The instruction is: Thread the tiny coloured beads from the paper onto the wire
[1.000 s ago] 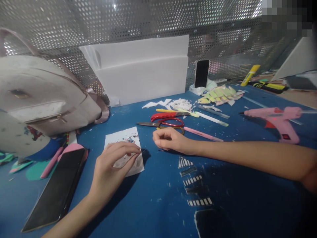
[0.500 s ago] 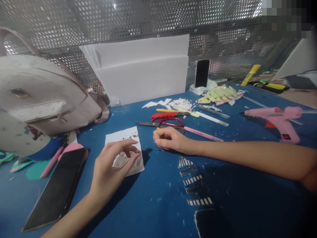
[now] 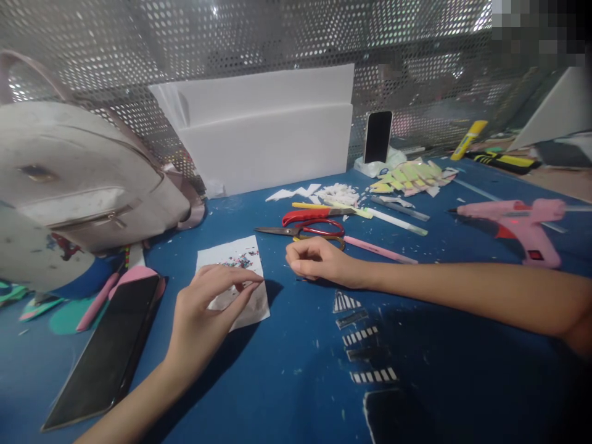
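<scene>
My left hand (image 3: 208, 308) rests on a small white paper sheet (image 3: 231, 256) strewn with tiny coloured bits, on the blue table (image 3: 300, 345). Its fingers are pinched together at the sheet's right edge; what they hold is too small to make out. My right hand (image 3: 314, 259) lies curled on the table just right of the sheet, fingers closed, with nothing visible in it. Red-handled scissors (image 3: 309, 225) lie just behind it.
A dark phone (image 3: 106, 351) lies at the left front beside a grey bag (image 3: 83, 179). White foam boards (image 3: 268, 132) lean on the perforated metal wall. A pink glue gun (image 3: 518, 225), pens, paper scraps and a second, upright phone (image 3: 377, 137) sit behind and right.
My left hand's fingers have shifted slightly on the paper sheet, closing back into a pinch. My right hand has barely moved.
</scene>
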Demonstrator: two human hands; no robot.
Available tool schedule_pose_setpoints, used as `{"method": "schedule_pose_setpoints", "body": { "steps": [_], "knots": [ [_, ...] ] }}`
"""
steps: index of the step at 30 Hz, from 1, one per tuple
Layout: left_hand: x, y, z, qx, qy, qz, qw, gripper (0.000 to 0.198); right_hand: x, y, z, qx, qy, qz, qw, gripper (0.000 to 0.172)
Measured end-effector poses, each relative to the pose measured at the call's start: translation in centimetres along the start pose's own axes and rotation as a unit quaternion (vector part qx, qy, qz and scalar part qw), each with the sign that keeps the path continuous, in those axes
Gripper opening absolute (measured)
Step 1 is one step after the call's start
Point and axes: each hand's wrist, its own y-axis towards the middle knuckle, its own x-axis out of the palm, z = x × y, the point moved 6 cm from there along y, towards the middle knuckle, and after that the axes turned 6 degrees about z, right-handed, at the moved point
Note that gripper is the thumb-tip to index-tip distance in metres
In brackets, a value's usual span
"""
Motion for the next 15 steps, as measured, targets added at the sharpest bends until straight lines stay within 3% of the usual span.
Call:
{"method": "schedule_pose_setpoints", "body": {
  "steps": [7,15],
  "knots": [
    [0.43,-0.2,-0.67,-0.03,-0.075,-0.02,0.996,0.02,-0.02,-0.02,0.05,0.0,0.006,-0.002,1.0,0.029],
    [-0.04,-0.17,-0.17,-0.023,-0.098,0.006,0.995,0.021,0.2,-0.08,0.25,0.007,0.026,-0.031,0.999,0.029]
  ]
}}
